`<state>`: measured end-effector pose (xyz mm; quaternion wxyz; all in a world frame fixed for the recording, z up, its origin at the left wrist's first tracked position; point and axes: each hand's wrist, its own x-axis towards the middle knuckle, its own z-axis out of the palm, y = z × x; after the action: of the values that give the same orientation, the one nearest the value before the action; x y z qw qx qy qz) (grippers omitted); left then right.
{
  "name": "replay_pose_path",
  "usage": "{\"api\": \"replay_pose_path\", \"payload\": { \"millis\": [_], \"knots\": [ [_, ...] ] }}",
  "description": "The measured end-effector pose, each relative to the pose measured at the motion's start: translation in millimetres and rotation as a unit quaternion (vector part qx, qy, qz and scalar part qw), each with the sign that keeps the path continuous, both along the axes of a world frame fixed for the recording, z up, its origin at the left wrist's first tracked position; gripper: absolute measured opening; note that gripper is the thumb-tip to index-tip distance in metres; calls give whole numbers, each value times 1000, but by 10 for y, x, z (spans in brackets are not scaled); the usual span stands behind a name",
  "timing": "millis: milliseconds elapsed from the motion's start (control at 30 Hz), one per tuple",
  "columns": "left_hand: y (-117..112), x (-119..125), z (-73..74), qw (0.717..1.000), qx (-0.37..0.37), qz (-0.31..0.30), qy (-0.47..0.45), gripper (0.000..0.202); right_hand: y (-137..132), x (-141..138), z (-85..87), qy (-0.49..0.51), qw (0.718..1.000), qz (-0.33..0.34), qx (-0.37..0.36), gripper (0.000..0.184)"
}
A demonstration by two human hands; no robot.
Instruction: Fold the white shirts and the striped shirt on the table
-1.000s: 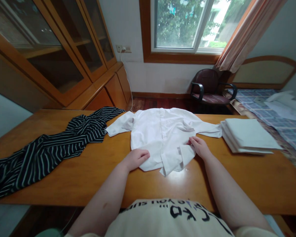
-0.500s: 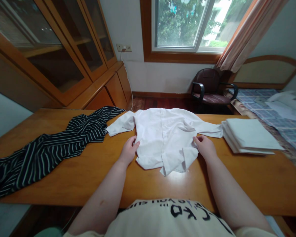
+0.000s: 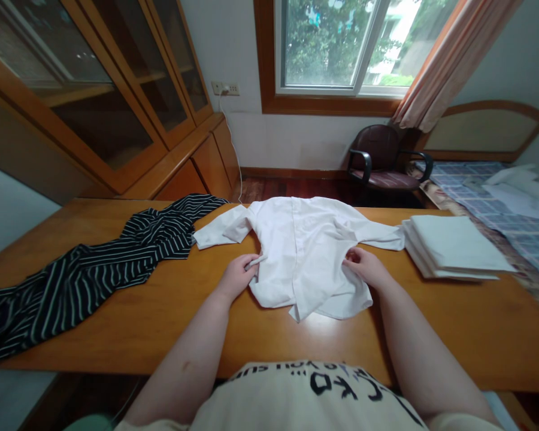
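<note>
A white shirt [image 3: 303,251] lies spread on the wooden table [image 3: 161,311], sleeves out to both sides. My left hand [image 3: 236,276] pinches the shirt's left side edge, fingers closed on the cloth. My right hand [image 3: 365,267] grips a fold of the shirt's right side, and the hem below it lies unfolded toward the right.
A black-and-white striped garment [image 3: 85,269] is draped over the table's left half. A stack of folded white cloth [image 3: 451,245] sits at the right. Behind the table stand a dark armchair [image 3: 381,158], a bed [image 3: 498,191] and a glass-fronted cabinet [image 3: 99,102].
Both hands moved up from the hem to the shirt's sides and closed on the cloth. The left edge has been drawn inward and the lower right hem has opened out.
</note>
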<state>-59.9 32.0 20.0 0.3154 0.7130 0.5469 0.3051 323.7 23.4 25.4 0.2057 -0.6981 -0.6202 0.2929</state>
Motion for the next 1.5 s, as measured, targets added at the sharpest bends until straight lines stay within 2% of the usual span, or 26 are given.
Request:
{"api": "replay_pose_path", "payload": {
  "millis": [67, 200, 333, 433, 533, 567, 633, 700, 767, 867, 967, 1033, 1100, 1200, 1333, 1433, 1500],
  "knots": [
    [-23, -7, 38, 999, 5, 37, 0, 26, -29, -7, 25, -39, 998, -16, -47, 31],
    [-77, -46, 109, 990, -4, 139, -37, 41, -115, -4, 84, -92, 986, 10, -138, 24],
    [-116, -78, 206, 974, -63, 172, -132, 46, -175, 40, 200, -93, 990, 9, -110, 19],
    [-162, -76, 286, 944, -101, 193, -248, 54, -220, 94, 296, -78, 994, -24, -72, 21],
    [-246, -91, 318, 928, -115, 163, -314, 64, -305, 150, 335, -52, 994, -65, -70, 25],
    [-281, -107, 312, 936, -126, 139, -299, 65, -343, 169, 329, -48, 993, -73, -81, 28],
    [-350, -153, 280, 963, -156, 101, -196, 63, -424, 203, 294, -43, 991, -66, -112, 34],
    [-408, -206, 238, 980, -167, 91, -61, 53, -501, 222, 242, -16, 990, -45, -131, 36],
    [-448, -249, 207, 984, -152, 98, -6, 43, -566, 213, 196, 33, 991, -47, -124, 34],
    [-476, -275, 218, 981, -127, 110, -94, 39, -632, 149, 169, 110, 984, -102, -92, 33],
    [-486, -262, 284, 962, -113, 127, -214, 43, -666, 90, 176, 164, 973, -145, -77, 33],
    [-490, -250, 318, 942, -121, 151, -274, 51, -677, 92, 177, 169, 972, -153, -63, 33],
    [-489, -250, 314, 928, -153, 172, -293, 59, -679, 125, 163, 125, 979, -152, -50, 34],
    [-477, -282, 236, 939, -195, 169, -227, 60, -671, 185, 123, 9, 990, -129, -50, 33],
    [-493, -356, 141, 970, -180, 160, -43, 42, -660, 189, 81, -85, 988, -106, -79, 28],
    [-544, -413, 170, 972, -204, 108, 39, 38, -673, 164, 101, -69, 985, -90, -132, 32],
    [-581, -455, 227, 973, -221, 64, 34, 37, -698, 163, 136, 8, 981, -66, -184, 35]
  ]
}}
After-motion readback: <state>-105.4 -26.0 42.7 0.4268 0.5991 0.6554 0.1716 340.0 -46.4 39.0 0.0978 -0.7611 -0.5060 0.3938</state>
